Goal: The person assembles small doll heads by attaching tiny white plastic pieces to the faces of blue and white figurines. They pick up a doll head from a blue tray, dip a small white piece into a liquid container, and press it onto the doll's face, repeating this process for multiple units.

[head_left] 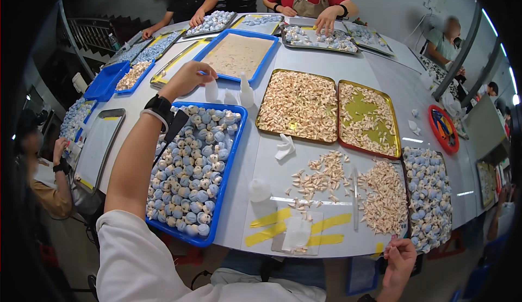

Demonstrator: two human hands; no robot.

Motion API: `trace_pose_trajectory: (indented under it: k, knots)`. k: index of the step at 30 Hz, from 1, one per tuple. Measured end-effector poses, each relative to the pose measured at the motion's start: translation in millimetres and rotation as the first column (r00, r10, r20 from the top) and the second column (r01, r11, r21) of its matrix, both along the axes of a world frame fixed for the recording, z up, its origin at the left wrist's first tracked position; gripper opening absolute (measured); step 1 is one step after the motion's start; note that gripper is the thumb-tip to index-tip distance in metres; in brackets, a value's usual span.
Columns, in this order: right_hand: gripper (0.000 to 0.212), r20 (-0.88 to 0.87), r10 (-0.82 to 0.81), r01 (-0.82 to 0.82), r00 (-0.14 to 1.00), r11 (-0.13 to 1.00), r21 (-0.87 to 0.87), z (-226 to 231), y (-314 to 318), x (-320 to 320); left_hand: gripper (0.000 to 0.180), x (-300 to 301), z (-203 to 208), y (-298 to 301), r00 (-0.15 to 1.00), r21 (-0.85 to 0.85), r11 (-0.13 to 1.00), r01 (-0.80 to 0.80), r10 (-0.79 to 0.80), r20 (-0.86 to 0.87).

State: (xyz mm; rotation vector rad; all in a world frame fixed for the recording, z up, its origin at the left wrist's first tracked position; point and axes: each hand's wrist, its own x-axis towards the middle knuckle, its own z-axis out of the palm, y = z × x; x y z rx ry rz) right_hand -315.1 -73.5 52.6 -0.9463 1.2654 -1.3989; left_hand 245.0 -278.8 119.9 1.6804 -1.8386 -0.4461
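My left hand [191,78] reaches across a blue tray [240,139] of small round blue-and-cream pieces [190,177]. Its fingers are closed at the top of a translucent white squeeze bottle [211,92], whose tip they hide. A second squeeze bottle [246,92] with a pointed nozzle stands just to the right. By the table's near right edge, my right hand [401,258] is pinched, with a small pinkish bit at its fingertips that I cannot make out. Beyond that hand lies a pile of small tan pointed pieces [383,196].
Two trays [337,106] of tan pointed pieces lie mid-table. A dark tray of blue round pieces [428,198] is at right. Nearer are a white cloth [297,234], yellow tape [331,223], a thin clear rod [355,196] and a red basket [443,129]. Co-workers sit around the table.
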Motion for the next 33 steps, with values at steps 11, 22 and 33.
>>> trace_pose_trajectory:
  k: [11,22,33]
  knots:
    - [0.023,-0.014,0.015,-0.015,1.0,0.999,0.031,-2.7,12.1,-1.5,0.022,-5.0,-18.8,6.0,0.98,0.105,0.987,0.125,-0.106,-0.171]
    - [0.023,0.031,-0.026,0.025,0.999,0.999,0.032,-9.9,27.3,-12.8,0.04,4.3,6.5,93.7,0.974,0.172,0.96,-0.222,0.228,-0.013]
    - [0.023,0.109,0.137,-0.134,0.985,0.99,-0.041,-4.2,29.2,6.2,0.058,-58.6,-46.6,206.7,0.864,0.24,0.952,-0.193,0.049,0.501]
